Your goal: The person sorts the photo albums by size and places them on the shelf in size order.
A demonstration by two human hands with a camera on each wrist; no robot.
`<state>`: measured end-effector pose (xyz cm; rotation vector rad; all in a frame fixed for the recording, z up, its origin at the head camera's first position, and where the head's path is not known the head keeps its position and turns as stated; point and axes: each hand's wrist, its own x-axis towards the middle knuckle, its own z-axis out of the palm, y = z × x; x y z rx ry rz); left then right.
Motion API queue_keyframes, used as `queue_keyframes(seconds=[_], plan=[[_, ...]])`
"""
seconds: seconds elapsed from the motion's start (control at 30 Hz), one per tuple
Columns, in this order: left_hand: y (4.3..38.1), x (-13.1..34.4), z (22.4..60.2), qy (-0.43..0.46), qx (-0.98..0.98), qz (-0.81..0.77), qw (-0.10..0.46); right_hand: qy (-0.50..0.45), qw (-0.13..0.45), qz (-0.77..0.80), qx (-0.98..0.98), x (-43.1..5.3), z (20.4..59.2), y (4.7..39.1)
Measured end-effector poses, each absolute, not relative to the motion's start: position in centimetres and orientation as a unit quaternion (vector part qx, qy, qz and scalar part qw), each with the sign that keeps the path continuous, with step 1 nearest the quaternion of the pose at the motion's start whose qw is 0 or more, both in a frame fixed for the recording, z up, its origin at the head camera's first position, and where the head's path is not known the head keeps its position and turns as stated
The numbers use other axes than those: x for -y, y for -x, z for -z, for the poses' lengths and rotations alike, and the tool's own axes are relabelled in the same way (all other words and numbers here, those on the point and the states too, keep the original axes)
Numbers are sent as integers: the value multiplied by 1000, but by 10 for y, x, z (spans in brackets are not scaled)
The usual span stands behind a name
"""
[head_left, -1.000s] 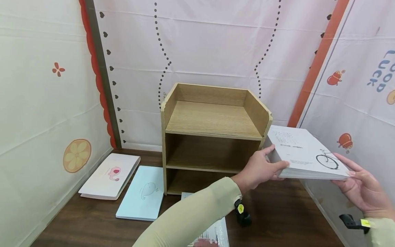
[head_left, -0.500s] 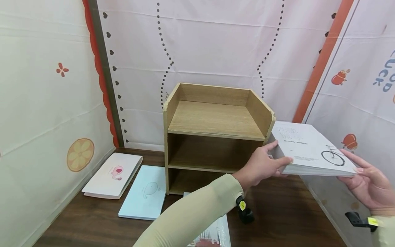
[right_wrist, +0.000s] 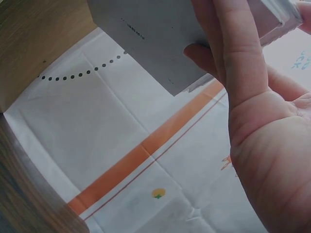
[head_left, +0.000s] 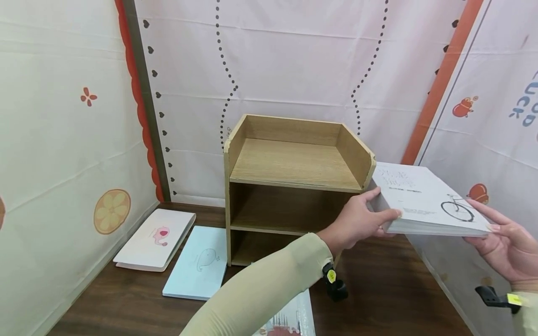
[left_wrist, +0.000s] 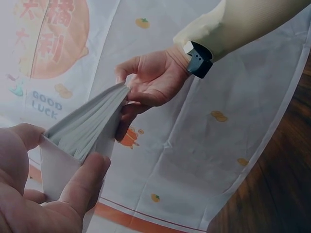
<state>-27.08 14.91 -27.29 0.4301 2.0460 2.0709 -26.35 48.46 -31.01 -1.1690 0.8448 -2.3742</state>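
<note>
A thick white book with a bicycle drawn on its cover is held up above the table, to the right of the shelf. My left hand grips its left side near the corner, thumb on the cover. My right hand pinches the right edge beside the bicycle wheel, thumb on top and fingers underneath. In the left wrist view, the page edges of the book fan slightly between the covers. The right wrist view shows a grey-looking face of the book beyond the fingers of my right hand.
A wooden shelf unit stands in the middle of the dark table. Two notebooks lie at left: a white one with an elephant and a pale blue one with a whale. Another book lies partly under my left sleeve. Printed curtains surround the table.
The book and both hands have shifted slightly right and up in the head view, which has itself moved a little. Both hands keep their hold on the book.
</note>
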Motion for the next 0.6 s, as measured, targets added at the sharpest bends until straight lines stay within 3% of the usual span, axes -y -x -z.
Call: queue_keyframes(seconds=[0.6], plan=[[267,-146,259,-167,-682,-706,98,405,193,845,-291,-487,293,260]])
